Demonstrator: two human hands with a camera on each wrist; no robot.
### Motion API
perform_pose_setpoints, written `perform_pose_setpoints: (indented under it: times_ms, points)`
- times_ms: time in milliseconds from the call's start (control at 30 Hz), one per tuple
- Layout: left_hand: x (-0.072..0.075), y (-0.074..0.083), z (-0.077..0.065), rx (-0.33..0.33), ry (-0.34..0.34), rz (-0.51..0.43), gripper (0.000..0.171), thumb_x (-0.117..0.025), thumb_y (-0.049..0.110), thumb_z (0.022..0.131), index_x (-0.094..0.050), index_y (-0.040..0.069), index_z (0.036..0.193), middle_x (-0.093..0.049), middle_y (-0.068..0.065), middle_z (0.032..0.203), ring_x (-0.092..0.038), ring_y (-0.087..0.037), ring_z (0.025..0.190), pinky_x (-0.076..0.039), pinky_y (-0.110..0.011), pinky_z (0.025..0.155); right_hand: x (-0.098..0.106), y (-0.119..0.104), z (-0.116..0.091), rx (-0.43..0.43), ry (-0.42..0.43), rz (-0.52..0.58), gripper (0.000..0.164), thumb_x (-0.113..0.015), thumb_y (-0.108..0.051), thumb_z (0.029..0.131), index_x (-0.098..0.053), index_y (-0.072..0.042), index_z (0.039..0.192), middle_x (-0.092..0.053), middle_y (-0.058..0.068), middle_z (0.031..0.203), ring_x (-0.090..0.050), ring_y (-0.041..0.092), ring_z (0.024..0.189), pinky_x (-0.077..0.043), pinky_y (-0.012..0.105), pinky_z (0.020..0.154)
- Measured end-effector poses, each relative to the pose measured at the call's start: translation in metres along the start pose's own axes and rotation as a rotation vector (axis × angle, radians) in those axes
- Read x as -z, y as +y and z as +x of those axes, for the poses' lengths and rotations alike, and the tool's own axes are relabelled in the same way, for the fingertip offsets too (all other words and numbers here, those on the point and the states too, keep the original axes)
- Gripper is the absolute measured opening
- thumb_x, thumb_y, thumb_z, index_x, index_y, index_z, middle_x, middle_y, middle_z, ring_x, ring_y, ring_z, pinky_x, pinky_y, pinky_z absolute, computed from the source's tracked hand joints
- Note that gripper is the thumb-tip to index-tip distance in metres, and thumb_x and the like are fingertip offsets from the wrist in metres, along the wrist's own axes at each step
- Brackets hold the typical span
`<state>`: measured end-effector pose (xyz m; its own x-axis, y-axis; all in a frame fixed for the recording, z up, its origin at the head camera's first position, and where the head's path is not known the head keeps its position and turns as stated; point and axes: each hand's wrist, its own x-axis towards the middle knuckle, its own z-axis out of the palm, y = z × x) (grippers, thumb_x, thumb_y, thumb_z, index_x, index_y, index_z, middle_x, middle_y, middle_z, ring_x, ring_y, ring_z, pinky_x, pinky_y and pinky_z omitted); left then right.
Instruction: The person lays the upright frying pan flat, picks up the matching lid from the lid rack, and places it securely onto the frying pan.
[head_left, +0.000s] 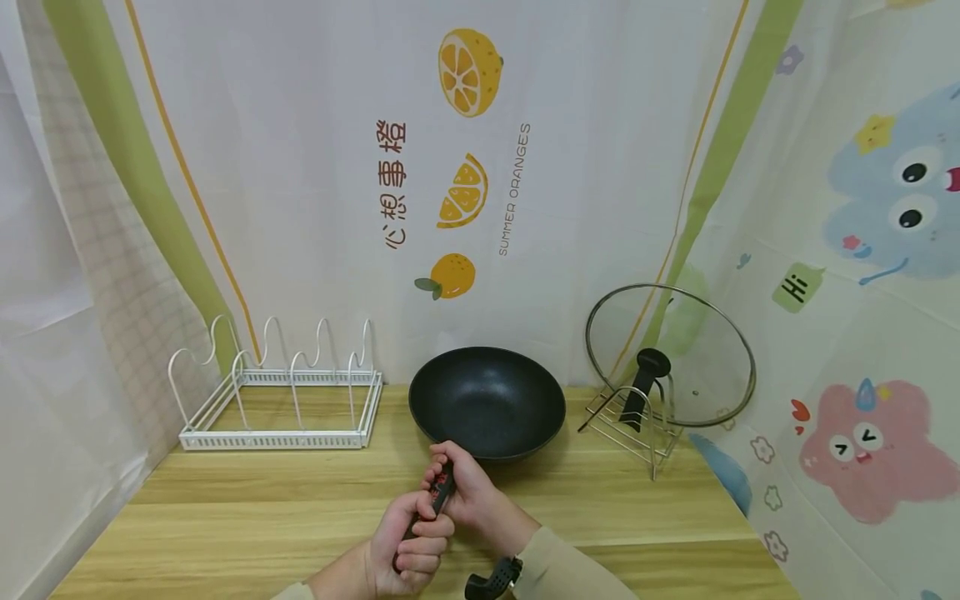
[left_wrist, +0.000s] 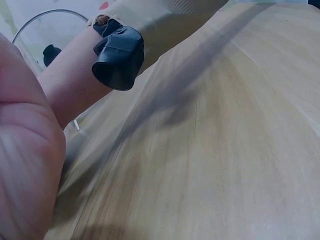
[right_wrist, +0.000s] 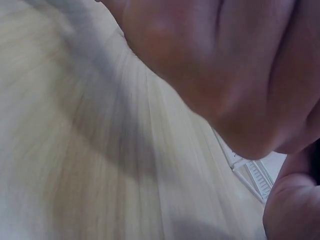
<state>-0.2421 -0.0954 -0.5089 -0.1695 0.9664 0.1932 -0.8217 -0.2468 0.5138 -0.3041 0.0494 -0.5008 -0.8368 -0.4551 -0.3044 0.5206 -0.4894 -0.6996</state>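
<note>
In the head view a black wok (head_left: 487,400) is at the middle of the table's far side, its bowl facing up and towards me. Its dark handle (head_left: 444,488) with red markings points down towards me. My left hand (head_left: 414,542) grips the handle's near end, fingers wrapped round it. Closer to the bowl, my right hand (head_left: 471,492) holds the same handle. The left wrist view has part of the left palm (left_wrist: 22,145) and the right forearm beyond it. Curled right-hand fingers (right_wrist: 225,65) fill the top of the right wrist view.
A white wire rack (head_left: 273,440) stands left of the wok. On the right, a metal wire stand (head_left: 651,450) holds a glass lid (head_left: 693,358) on edge. Curtains hang behind. The wooden table (head_left: 225,517) extends in front, and a black wrist camera (head_left: 491,581) sits at my right wrist.
</note>
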Motion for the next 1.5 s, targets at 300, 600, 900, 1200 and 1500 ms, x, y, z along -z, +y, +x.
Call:
perform_pose_setpoints:
  times_ms: [300, 600, 900, 1200, 1500]
  points:
    - [-0.003, 0.000, -0.001, -0.008, 0.065, 0.046, 0.035, -0.053, 0.035, 0.095, -0.031, 0.020, 0.071, -0.032, 0.012, 0.055, -0.038, 0.000, 0.044, -0.026, -0.013, 0.045, 0.002, 0.000, 0.000, -0.002, -0.016, 0.003, 0.040, -0.053, -0.024, 0.105, -0.050, -0.025, 0.065, -0.054, -0.016, 0.061, -0.055, 0.000, 0.063, -0.054, 0.017, 0.070]
    - [-0.002, 0.000, -0.003, -0.009, 0.151, 0.209, 0.025, -0.045, 0.042, 0.093, -0.043, 0.022, 0.079, -0.046, 0.013, 0.065, -0.058, 0.001, 0.060, -0.052, -0.012, 0.061, 0.006, -0.001, -0.005, 0.004, -0.026, -0.019, 0.021, -0.054, -0.032, 0.102, -0.058, -0.017, 0.088, -0.067, -0.002, 0.087, -0.073, 0.012, 0.085, -0.064, 0.025, 0.085]
    - [-0.008, 0.006, -0.008, 0.015, 0.334, 0.361, 0.052, -0.022, 0.052, 0.106, -0.065, 0.023, 0.106, -0.076, 0.008, 0.103, -0.074, -0.008, 0.097, -0.061, -0.028, 0.092, 0.018, -0.009, -0.018, -0.080, -0.182, -0.051, 0.056, -0.047, -0.046, 0.106, -0.054, 0.000, 0.139, -0.076, 0.007, 0.121, -0.074, 0.020, 0.117, -0.055, 0.034, 0.105]
    - [-0.013, 0.014, -0.021, 0.096, 0.483, 0.494, 0.075, -0.015, 0.069, 0.109, -0.069, 0.017, 0.117, -0.078, 0.001, 0.107, -0.078, -0.015, 0.098, -0.062, -0.029, 0.081, 0.046, -0.020, -0.032, -0.140, -0.244, -0.232, 0.055, -0.045, -0.050, 0.107, -0.066, -0.007, 0.132, -0.074, 0.006, 0.119, -0.069, 0.019, 0.115, -0.058, 0.038, 0.098]
    - [-0.008, 0.026, -0.048, 0.044, 0.596, 0.636, 0.069, -0.016, 0.062, 0.114, -0.059, 0.010, 0.124, -0.076, -0.002, 0.103, -0.077, -0.015, 0.088, -0.064, -0.028, 0.072, 0.079, -0.042, -0.062, -0.147, -0.242, -0.352, 0.080, -0.042, -0.048, 0.110, -0.036, 0.011, 0.165, -0.057, 0.029, 0.158, -0.061, 0.038, 0.144, -0.047, 0.066, 0.121]
